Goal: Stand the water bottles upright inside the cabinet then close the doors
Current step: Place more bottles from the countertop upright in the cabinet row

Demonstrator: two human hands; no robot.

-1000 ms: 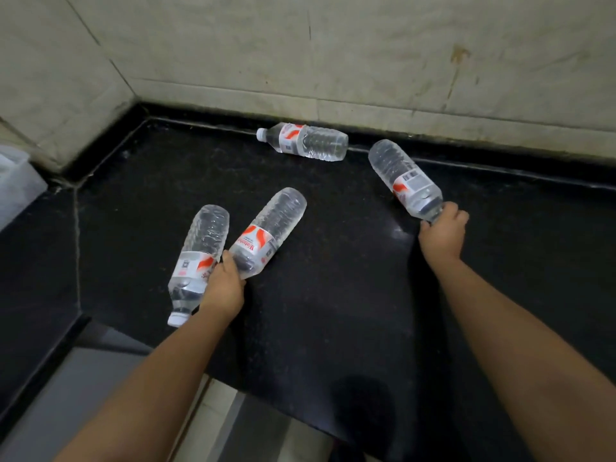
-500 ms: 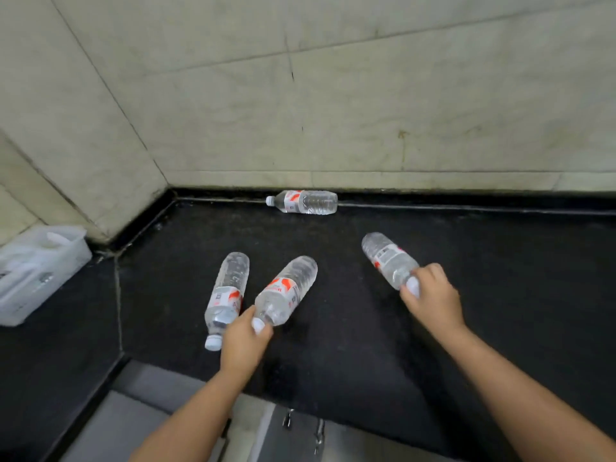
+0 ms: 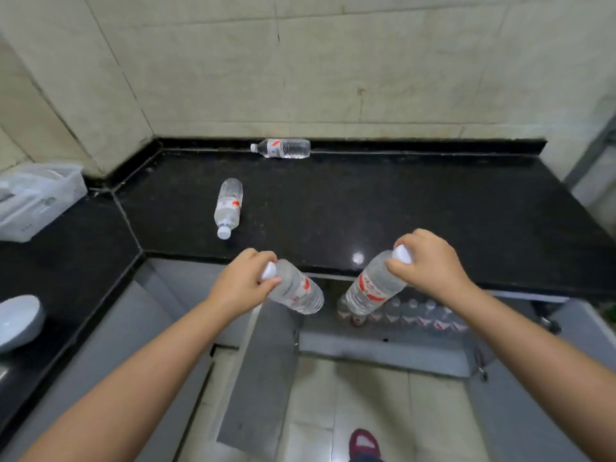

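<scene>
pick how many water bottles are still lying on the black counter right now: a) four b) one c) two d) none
c: one lying bottle sits mid-counter and another bottle lies along the back wall, while the left hand and right hand each hold a bottle off the counter.
</scene>
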